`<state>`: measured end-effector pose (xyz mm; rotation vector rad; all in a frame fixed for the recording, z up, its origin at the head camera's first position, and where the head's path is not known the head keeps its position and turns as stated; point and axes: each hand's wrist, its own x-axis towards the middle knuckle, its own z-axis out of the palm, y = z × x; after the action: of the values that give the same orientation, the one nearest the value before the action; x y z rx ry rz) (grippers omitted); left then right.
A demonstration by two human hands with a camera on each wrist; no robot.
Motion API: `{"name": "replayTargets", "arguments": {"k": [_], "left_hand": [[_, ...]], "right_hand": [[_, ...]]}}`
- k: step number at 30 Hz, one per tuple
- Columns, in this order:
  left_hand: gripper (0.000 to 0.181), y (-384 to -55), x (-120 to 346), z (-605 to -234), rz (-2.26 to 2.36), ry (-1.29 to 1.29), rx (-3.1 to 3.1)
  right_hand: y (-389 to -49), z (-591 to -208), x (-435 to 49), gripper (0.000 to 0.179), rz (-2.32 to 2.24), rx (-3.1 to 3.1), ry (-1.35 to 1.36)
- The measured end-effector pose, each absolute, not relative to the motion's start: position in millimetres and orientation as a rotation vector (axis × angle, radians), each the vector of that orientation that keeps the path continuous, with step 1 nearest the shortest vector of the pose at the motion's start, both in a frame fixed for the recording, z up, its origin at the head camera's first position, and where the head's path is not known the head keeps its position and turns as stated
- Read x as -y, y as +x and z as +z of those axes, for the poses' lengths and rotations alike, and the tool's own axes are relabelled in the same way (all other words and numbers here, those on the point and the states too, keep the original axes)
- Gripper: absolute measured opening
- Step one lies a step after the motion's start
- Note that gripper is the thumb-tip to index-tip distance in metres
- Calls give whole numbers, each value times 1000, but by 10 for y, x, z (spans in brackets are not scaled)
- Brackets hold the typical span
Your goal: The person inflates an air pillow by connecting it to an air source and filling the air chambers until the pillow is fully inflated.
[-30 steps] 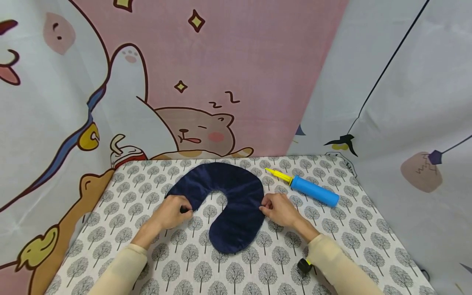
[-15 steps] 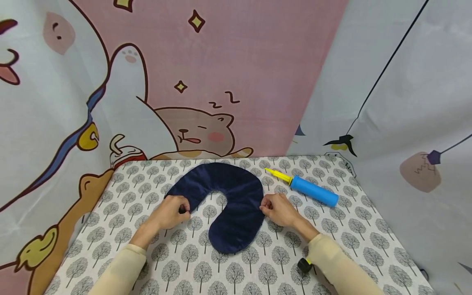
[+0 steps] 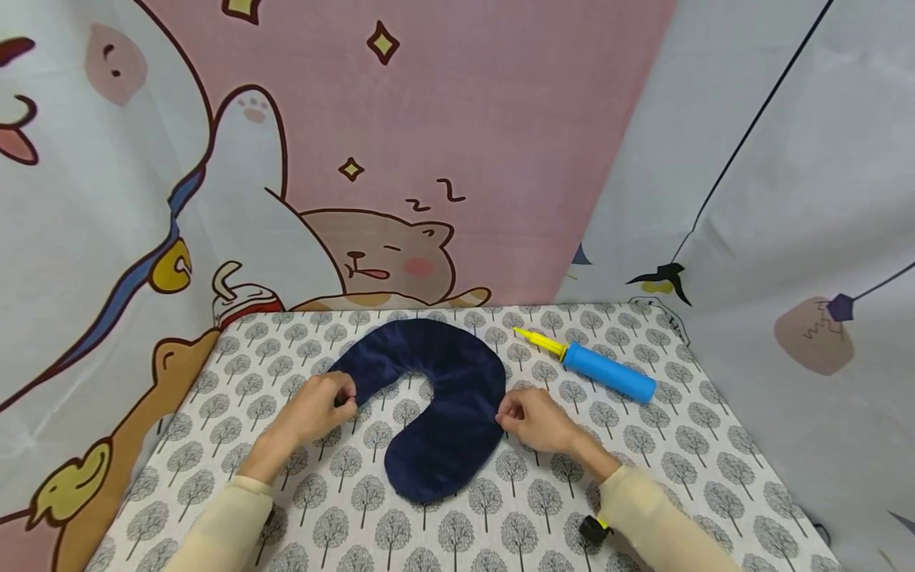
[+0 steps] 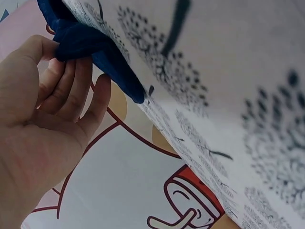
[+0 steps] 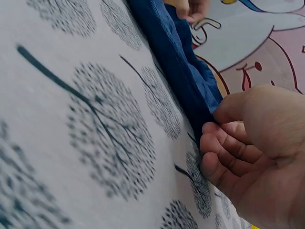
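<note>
A flat navy-blue U-shaped neck pillow point(image 3: 457, 397) lies on the table in the head view, its opening toward the lower left. My left hand point(image 3: 318, 405) pinches the end of its left arm between thumb and fingers; in the left wrist view the dark blue fabric point(image 4: 86, 40) is lifted and folded at the fingertips. At the pillow's right outer edge, my right hand point(image 3: 536, 419) pinches the fabric with thumb and forefinger. The right wrist view shows that edge point(image 5: 190, 81) between the fingertips.
A blue hand pump point(image 3: 608, 372) with a yellow nozzle point(image 3: 539, 340) lies at the back right. Near my right sleeve is a small black object point(image 3: 593, 530) with a yellow part. The table is covered in a tree-print cloth point(image 3: 457, 540), with cartoon-print curtains point(image 3: 500, 159) behind.
Both hands have shifted the pillow slightly left and turned it a little, its lower arm swinging left and down. The left hand moved left; the pump stayed put.
</note>
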<state>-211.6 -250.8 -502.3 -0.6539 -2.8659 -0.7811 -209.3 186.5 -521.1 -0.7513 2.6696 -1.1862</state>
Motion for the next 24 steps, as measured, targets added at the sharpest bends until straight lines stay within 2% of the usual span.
{"name": "replayTargets", "arguments": {"k": [6, 13, 24], "left_hand": [[13, -2118, 2579, -4973, -665, -620, 2823], [15, -2203, 2661, -4958, -396, -720, 2589], [13, -2487, 2855, -4929, -329, -704, 2479]], "right_hand": [[-1948, -5191, -1739, 13, -1194, -2577, -797], [-1775, -5162, -1518, 14, -1241, -2465, -868], [-1504, -5121, -1069, 11, -1363, -2383, -752]]}}
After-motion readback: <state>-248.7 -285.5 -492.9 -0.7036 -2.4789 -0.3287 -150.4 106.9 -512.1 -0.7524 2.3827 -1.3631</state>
